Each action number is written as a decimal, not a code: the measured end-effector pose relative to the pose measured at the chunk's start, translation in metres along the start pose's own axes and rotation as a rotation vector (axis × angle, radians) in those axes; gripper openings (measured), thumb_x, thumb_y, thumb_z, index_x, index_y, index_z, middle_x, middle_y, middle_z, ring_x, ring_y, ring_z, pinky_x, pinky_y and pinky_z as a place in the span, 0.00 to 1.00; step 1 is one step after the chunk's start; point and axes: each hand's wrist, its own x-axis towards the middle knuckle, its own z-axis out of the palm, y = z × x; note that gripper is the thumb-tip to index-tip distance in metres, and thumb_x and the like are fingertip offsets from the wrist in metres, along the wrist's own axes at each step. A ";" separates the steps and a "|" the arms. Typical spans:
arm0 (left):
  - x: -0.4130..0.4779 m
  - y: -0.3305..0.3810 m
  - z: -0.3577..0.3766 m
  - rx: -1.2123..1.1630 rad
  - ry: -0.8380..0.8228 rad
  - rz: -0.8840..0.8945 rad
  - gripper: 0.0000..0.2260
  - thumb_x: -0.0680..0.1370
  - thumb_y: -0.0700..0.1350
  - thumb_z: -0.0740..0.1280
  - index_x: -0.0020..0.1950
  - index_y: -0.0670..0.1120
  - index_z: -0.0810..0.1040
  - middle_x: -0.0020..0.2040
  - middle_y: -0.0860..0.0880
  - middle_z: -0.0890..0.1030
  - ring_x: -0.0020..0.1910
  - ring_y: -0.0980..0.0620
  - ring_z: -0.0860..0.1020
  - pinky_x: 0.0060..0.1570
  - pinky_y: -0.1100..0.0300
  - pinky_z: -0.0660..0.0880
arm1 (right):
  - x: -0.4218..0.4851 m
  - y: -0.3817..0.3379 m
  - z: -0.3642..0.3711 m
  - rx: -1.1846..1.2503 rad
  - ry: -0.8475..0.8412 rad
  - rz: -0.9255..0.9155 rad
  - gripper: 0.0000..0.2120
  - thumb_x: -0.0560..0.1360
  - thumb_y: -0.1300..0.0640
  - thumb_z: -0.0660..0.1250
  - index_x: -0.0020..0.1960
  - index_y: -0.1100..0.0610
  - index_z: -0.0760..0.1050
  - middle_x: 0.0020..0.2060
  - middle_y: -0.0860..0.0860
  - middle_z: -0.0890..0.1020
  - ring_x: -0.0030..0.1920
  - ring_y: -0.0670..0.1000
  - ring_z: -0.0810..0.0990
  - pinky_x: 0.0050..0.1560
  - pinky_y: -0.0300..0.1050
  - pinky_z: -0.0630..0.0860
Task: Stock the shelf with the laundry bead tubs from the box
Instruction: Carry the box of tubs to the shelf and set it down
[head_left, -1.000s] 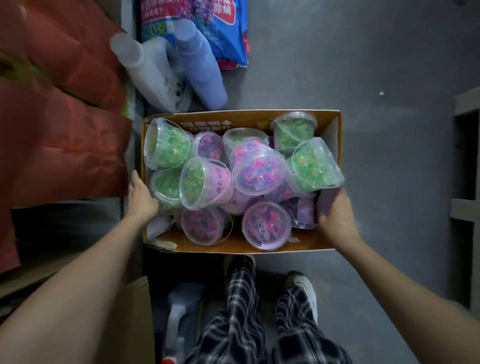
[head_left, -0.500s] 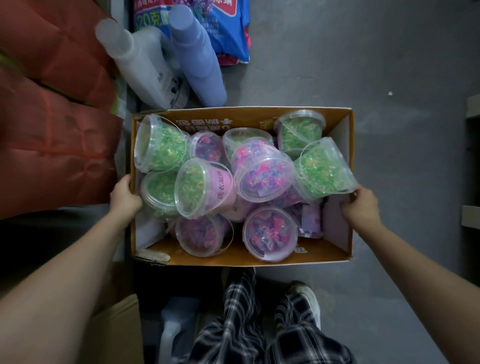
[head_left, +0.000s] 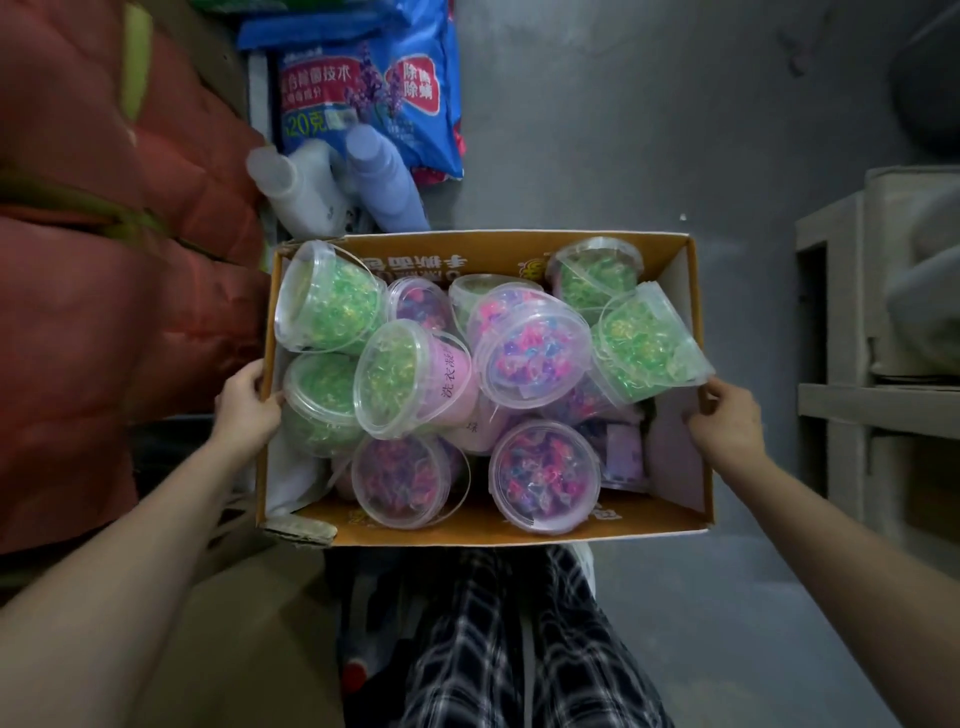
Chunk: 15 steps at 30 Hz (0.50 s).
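Left grip (head_left: 244, 410) clenched on left wall of box (head_left: 483, 530), thumb over rim. Box now larger, nearer camera than second ago: apparently lifted. Laundry bead tubs (head_left: 535, 353) all piled inside. Right grip (head_left: 727, 421) grasping right wall. Shelf (head_left: 878, 410) now showing at right: carry underway, stocking not begun.

Forearms (head_left: 130, 561) bare all the way back from the fingers (head_left: 719, 391); between them, black-and-white plaid trousers (head_left: 498, 654).
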 end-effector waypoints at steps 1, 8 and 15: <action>-0.010 0.010 -0.011 0.002 -0.002 0.005 0.12 0.76 0.35 0.64 0.60 0.39 0.76 0.50 0.37 0.80 0.53 0.37 0.76 0.50 0.52 0.68 | -0.009 -0.001 -0.014 0.005 -0.002 0.003 0.15 0.72 0.70 0.62 0.55 0.59 0.78 0.37 0.56 0.77 0.37 0.57 0.76 0.37 0.49 0.74; -0.089 0.075 -0.086 0.025 -0.005 0.049 0.15 0.76 0.36 0.65 0.62 0.41 0.76 0.53 0.37 0.81 0.55 0.36 0.77 0.52 0.49 0.70 | -0.085 -0.002 -0.121 0.061 0.033 0.007 0.13 0.70 0.69 0.63 0.49 0.57 0.78 0.35 0.56 0.78 0.38 0.58 0.76 0.37 0.44 0.68; -0.157 0.136 -0.144 0.074 -0.038 0.153 0.12 0.76 0.35 0.64 0.58 0.39 0.78 0.50 0.36 0.81 0.51 0.36 0.77 0.46 0.54 0.67 | -0.174 0.011 -0.212 0.138 0.081 0.051 0.14 0.72 0.68 0.63 0.55 0.61 0.78 0.41 0.59 0.79 0.42 0.59 0.78 0.41 0.48 0.72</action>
